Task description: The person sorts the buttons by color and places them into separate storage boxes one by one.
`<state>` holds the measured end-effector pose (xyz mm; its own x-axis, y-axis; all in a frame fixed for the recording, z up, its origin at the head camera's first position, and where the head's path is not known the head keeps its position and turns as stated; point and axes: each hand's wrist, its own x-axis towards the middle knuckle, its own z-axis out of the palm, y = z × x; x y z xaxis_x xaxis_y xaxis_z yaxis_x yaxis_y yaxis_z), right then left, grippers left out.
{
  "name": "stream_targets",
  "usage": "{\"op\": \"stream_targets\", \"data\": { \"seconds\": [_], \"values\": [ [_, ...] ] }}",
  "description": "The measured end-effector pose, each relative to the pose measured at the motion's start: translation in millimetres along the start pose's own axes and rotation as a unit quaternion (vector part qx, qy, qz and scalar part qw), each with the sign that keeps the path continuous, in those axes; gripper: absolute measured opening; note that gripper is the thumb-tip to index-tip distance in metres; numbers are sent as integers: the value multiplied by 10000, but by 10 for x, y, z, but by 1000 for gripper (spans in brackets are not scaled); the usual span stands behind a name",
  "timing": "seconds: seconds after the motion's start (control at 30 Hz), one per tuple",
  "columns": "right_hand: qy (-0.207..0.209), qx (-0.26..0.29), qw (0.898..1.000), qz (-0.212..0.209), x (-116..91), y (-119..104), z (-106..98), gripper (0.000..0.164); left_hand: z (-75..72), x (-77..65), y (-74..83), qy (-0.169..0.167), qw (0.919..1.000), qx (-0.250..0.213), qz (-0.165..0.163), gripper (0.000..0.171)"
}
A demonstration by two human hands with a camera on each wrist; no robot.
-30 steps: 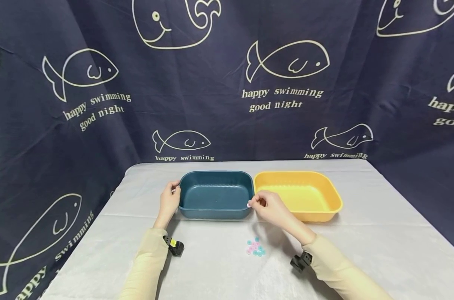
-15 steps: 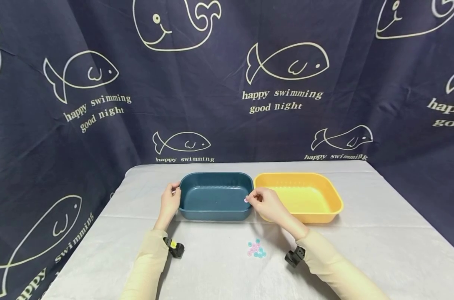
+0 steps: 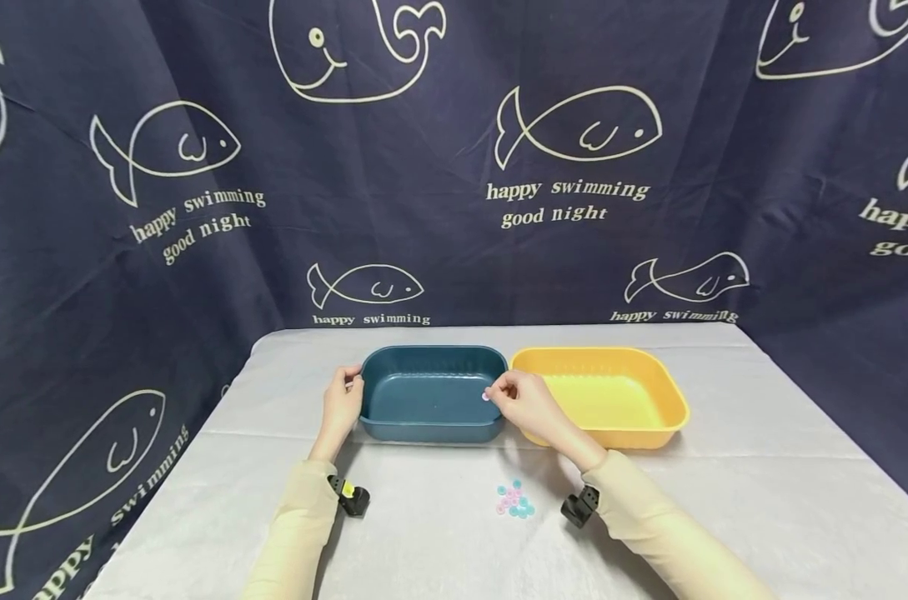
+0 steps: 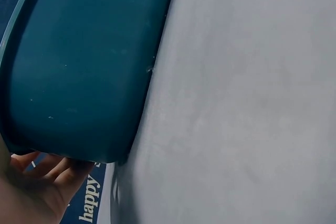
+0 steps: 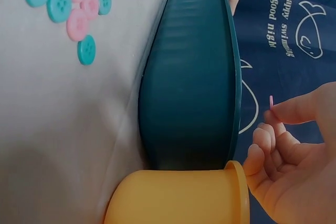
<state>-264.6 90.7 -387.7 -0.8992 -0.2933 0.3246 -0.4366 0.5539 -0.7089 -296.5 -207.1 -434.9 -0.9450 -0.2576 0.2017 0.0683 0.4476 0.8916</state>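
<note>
My right hand (image 3: 527,406) pinches a small pink button (image 3: 486,397) between thumb and fingertips, above the right end of the dark teal bin (image 3: 433,432). In the right wrist view the pink button (image 5: 271,102) shows edge-on at the fingertips, beyond the bin's rim. My left hand (image 3: 341,407) rests against the left end of the same bin; in the left wrist view its fingers (image 4: 65,174) lie along the outside of the end wall. Pink and blue buttons (image 3: 515,500) lie in a loose cluster on the table in front of the bins.
A yellow bin (image 3: 634,437) stands right beside the teal one, under my right wrist. Both sit toward the back of a table with a pale cloth (image 3: 423,525). A navy curtain (image 3: 454,217) with fish drawings hangs behind.
My right hand has moved left and slightly back with the pink button, from the teal bin's right front corner to over its right end. The left hand stays put.
</note>
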Motion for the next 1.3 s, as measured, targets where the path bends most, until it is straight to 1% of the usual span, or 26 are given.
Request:
{"op": "stream_targets", "data": {
  "seconds": [0.23, 0.37, 0.47, 0.63, 0.77, 1.07, 1.3],
  "values": [
    [3, 3, 9999, 127, 68, -21, 37, 12, 5, 17, 1, 31, 9997, 219, 94, 32],
    [5, -42, 10000, 84, 105, -25, 74, 12, -5, 30, -5, 18, 9996, 289, 71, 32],
    [35, -62, 10000, 42, 130, -18, 106, 11, -16, 31, 6, -10, 9995, 298, 59, 32],
    [9, -5, 9999, 138, 159, -10, 148, 12, -14, 26, 16, -89, 9995, 317, 38, 31],
    [-21, -13, 9999, 170, 189, -10, 176, 13, -9, 28, 13, -76, 9994, 328, 26, 32],
    [-42, -61, 10000, -17, 265, -15, 231, 15, 9, 23, 16, -40, 9995, 302, 38, 31],
    [-24, -210, 9998, -5, 331, -20, 286, 16, 4, 19, 17, -60, 9995, 298, 32, 32]
  ]
}}
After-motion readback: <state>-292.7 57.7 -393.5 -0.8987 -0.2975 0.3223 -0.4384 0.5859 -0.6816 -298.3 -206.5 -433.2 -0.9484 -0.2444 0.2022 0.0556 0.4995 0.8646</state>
